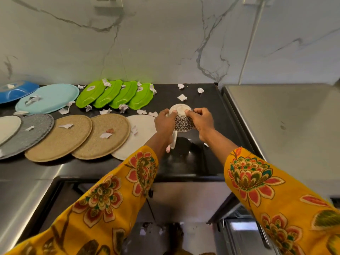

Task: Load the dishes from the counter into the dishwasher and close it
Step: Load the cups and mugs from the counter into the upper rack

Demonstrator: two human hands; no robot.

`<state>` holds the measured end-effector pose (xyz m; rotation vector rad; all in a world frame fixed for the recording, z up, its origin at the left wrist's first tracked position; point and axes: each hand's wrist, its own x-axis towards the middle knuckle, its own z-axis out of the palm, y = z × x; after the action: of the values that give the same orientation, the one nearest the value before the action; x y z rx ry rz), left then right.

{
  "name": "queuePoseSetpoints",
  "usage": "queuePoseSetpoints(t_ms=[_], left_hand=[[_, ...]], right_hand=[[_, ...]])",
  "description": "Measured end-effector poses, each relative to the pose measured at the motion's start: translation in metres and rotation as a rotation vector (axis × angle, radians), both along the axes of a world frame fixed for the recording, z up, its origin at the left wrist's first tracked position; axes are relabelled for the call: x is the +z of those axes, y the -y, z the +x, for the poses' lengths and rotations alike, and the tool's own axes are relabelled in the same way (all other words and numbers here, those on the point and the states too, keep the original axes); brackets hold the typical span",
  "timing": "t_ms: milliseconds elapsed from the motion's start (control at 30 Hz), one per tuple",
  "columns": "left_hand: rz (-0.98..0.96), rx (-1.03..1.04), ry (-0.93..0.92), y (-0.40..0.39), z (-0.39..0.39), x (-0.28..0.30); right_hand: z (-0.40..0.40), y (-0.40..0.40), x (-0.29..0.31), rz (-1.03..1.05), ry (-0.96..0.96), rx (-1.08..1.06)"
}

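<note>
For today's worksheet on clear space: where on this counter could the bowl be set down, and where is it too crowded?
Free: the black counter below the bowl, between the white mat and the steel top. The back right corner holds only a few paper scraps. Crowded: everything left, where mats, green trays and plates overlap.
</note>
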<state>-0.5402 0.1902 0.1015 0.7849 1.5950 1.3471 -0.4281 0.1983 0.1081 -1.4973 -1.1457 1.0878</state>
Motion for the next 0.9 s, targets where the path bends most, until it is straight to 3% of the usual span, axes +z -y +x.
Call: queuePoseSetpoints(t_ms=[333, 900], left_hand=[[-0.049, -0.125, 0.085, 0.11, 0.086, -0.01], [-0.128, -0.156, 0.198, 0.195, 0.244, -0.053]], right_hand=[[0.081, 0.123, -0.003, -0.009, 0.064, -0.146], [0.237, 0.221, -0.038, -0.126, 0.049, -0.216]])
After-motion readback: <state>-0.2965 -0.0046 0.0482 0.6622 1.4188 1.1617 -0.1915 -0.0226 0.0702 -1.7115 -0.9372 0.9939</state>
